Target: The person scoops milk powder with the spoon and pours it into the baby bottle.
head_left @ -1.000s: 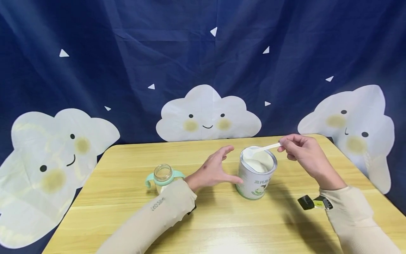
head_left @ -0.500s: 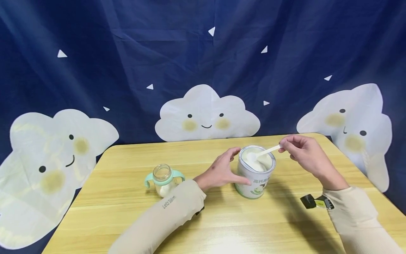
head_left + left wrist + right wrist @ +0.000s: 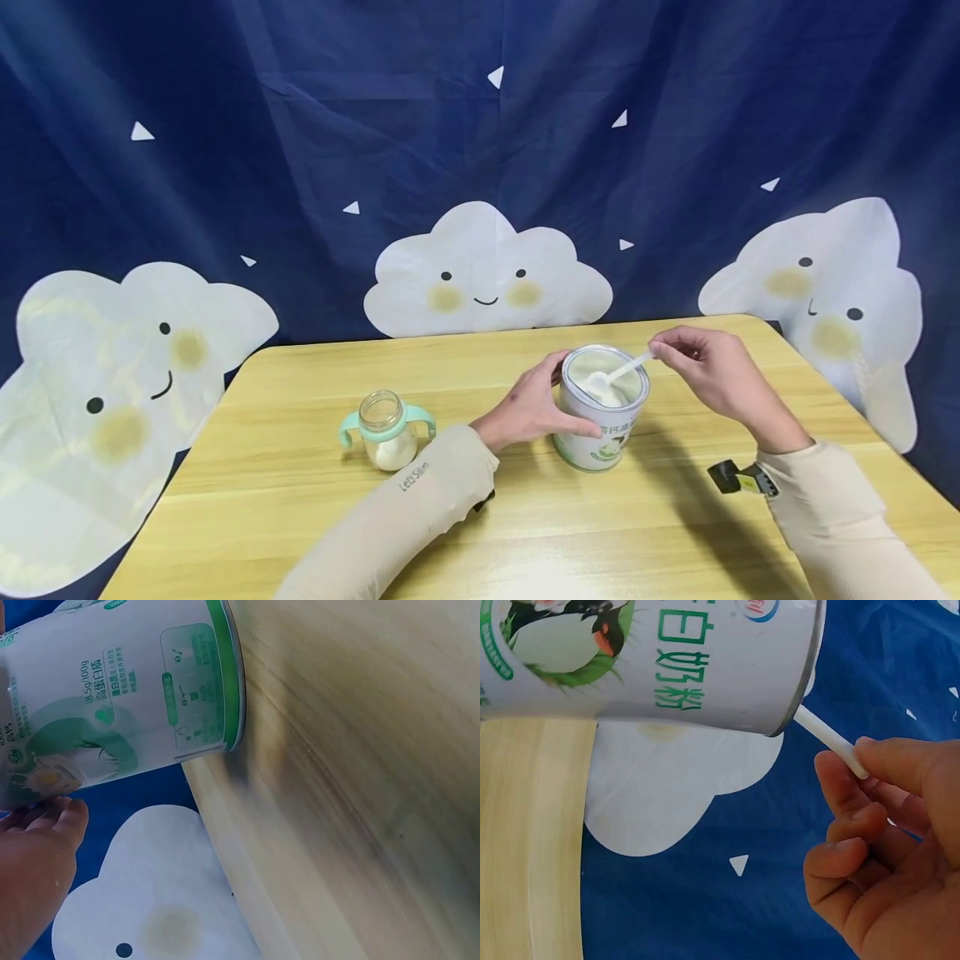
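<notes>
A white milk powder can (image 3: 617, 429) with green print stands open on the table, pale powder (image 3: 624, 385) inside it. My left hand (image 3: 528, 408) grips the can from its left side, thumb across the front and fingers around the back. In the left wrist view, fingertips (image 3: 73, 817) press against the can wall. My right hand (image 3: 712, 375) pinches the handle end of a white scoop (image 3: 632, 363) between thumb and fingers. The scoop slants down over the rim, its bowl inside the can at the powder. The right wrist view shows only its handle (image 3: 829, 739).
A baby bottle (image 3: 393, 452) with mint-green handles stands uncapped to the left, white powder in its bottom. The light wooden table (image 3: 300, 392) ends at a dark blue curtain (image 3: 420, 108) printed with white clouds.
My left hand has moved right from beside the can and taken hold of it. The scoop has gone from near the rim deeper into the can, its handle now steeper.
</notes>
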`<state>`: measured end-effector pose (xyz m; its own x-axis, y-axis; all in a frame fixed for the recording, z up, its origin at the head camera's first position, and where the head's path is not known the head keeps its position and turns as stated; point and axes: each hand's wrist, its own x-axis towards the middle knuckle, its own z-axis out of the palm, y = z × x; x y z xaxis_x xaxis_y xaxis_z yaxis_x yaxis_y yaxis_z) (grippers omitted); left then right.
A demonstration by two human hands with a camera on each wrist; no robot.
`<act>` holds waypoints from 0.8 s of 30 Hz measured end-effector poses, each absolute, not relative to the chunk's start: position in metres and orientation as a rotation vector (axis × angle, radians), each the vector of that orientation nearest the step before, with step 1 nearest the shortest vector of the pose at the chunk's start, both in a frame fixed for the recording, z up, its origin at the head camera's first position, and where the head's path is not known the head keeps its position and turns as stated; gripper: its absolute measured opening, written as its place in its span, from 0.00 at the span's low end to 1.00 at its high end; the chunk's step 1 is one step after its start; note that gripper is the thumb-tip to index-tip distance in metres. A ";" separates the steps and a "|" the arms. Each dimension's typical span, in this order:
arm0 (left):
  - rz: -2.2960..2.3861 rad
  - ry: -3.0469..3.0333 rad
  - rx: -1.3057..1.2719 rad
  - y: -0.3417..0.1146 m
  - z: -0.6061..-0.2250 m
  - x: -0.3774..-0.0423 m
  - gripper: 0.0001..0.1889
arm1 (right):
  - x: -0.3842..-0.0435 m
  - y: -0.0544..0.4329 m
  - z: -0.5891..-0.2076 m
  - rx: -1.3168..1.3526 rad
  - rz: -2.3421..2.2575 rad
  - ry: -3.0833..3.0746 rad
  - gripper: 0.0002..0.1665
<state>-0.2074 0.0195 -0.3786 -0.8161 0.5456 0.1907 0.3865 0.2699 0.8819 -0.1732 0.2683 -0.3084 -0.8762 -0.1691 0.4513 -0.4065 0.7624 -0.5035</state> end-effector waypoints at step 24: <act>1.586 2.383 0.786 0.023 -0.382 -0.206 0.53 | -0.162 0.243 -0.309 0.855 0.622 -2.675 0.03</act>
<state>-0.2056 0.0232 -0.3818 -0.8460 0.5138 0.1423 0.3298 0.2946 0.8969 -0.1619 0.2431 -0.3086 -0.7917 -0.4864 0.3697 -0.5996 0.7346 -0.3176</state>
